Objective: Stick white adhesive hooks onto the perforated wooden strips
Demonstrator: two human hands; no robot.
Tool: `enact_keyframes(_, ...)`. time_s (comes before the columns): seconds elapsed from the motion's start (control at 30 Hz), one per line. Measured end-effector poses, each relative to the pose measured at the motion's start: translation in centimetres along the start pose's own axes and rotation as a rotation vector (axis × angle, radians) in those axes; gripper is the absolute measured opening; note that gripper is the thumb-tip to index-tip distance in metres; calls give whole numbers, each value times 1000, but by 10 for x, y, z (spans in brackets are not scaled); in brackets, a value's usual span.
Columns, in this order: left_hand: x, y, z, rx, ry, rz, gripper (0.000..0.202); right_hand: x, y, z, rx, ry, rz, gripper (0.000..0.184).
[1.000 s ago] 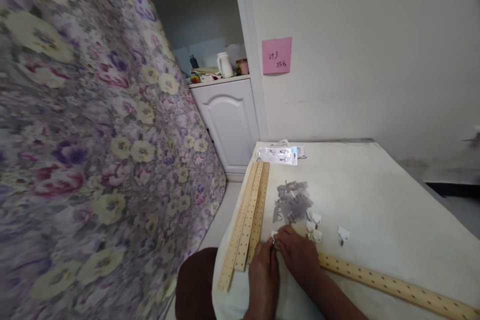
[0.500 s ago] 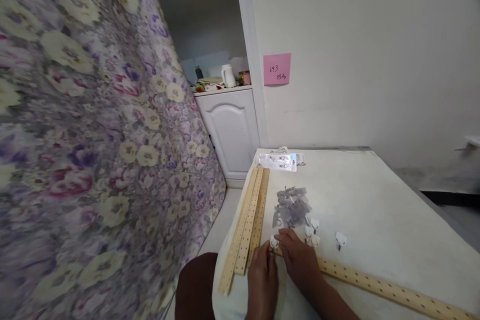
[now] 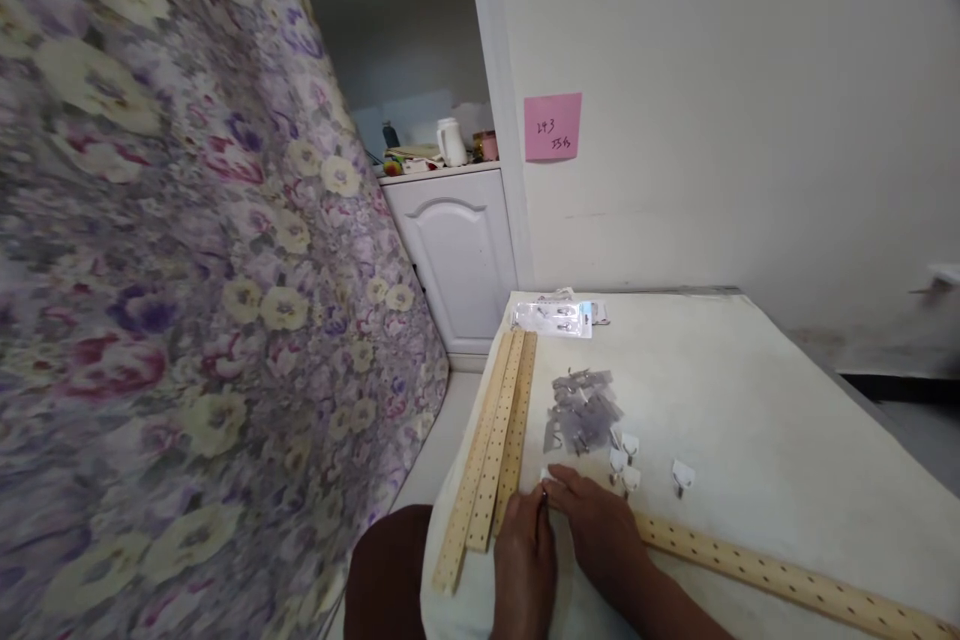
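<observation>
A long perforated wooden strip [image 3: 757, 565] lies across the front of the table, its left end under my hands. My left hand [image 3: 523, 548] is closed at that end, thumb and fingers pressed together; the grip itself is largely covered. My right hand [image 3: 596, 528] reaches over the strip, its fingertips pinching a small white hook [image 3: 545, 473], mostly hidden by the fingers. Beyond my right hand lie several white hooks [image 3: 624, 460] in a cluster, and one more white hook [image 3: 682, 477] sits apart to the right. A pile of grey translucent hook pieces [image 3: 583, 410] is farther back.
Several more perforated wooden strips [image 3: 497, 420] lie lengthwise along the table's left side. Clear plastic packaging with hooks [image 3: 553, 318] rests at the far left corner. A floral curtain [image 3: 210, 320] hangs at left, beside a white cabinet [image 3: 457, 250]. A pink note [image 3: 553, 127] is on the wall.
The right fingers have moved slightly left and now cover more of the white hook. The view has shifted a little; both hands remain together at the strip's end.
</observation>
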State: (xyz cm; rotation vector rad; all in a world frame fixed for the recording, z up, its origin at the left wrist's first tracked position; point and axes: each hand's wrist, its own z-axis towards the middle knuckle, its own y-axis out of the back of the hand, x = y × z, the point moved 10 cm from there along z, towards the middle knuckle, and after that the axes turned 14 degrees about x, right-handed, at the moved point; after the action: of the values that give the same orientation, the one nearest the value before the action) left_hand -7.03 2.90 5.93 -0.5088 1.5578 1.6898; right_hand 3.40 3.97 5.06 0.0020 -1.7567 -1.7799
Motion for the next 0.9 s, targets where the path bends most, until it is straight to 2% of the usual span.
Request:
enact_keyframes(0.3, 5, -2, 1, -10, -32, 29, 30, 0, 0, 0, -29, 7, 6, 40)
enact_keyframes(0.5, 7, -3, 1, -11, -26, 52, 32, 1, 1, 0, -39, 12, -6, 51)
enact_keyframes(0.77, 5, 2, -3, -53, -12, 50, 30, -7, 29, -21, -47, -85, 60, 46)
enact_keyframes(0.9, 2, 3, -6, -67, -26, 66, 30, -12, 30, -29, -39, -115, 58, 44)
